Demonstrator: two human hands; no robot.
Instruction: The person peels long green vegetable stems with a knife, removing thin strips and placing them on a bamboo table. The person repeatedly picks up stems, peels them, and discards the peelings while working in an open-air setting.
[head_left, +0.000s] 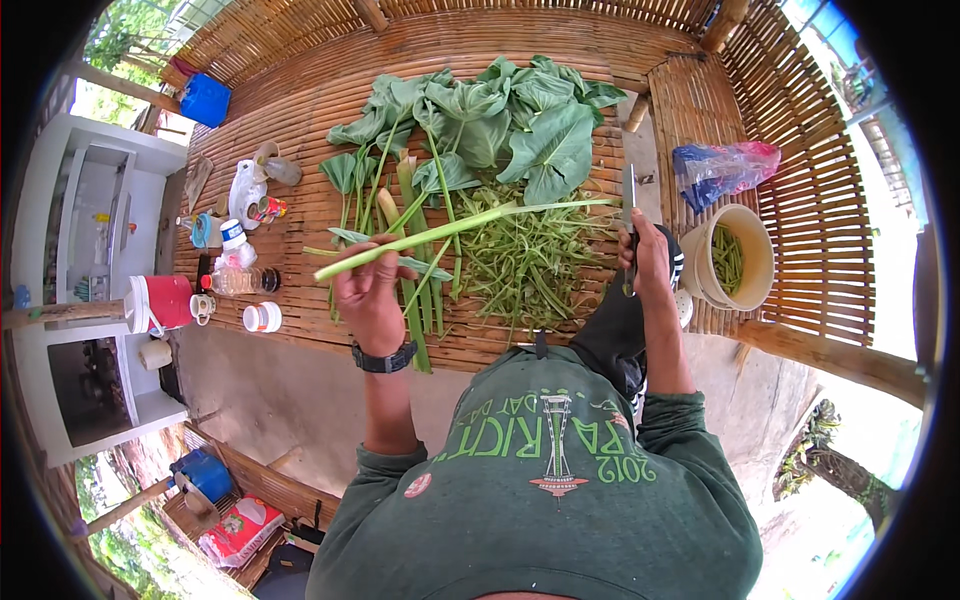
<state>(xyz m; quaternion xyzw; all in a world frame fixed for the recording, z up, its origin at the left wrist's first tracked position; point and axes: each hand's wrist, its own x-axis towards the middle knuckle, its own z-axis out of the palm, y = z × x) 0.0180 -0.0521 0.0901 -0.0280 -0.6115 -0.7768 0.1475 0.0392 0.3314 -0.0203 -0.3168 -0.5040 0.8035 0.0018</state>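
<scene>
My left hand [372, 290] is closed around a long, pale green leaf stalk [440, 235], which slants up to the right and tapers to a thin end. In my right hand [652, 255] is a knife [629, 190], its blade pointing away from me, apart from the stalk. Beneath the stalk lies a pile of green peelings [525, 260] on the bamboo-slat table [290, 130]. Large green leaves [480, 115] are heaped beyond it. Several thick stalks [418, 310] lie beside and under my left hand, partly hidden by it.
At right stands a cream bucket [763, 262] with cut green pieces [727, 260] inside. A blue and pink plastic bag [725, 168] lies beyond it. Bottles and jars cluster at the left, among them a bottle of brown liquid [240, 281] and a white jar [262, 317]. A red cooler [168, 302] stands farther left.
</scene>
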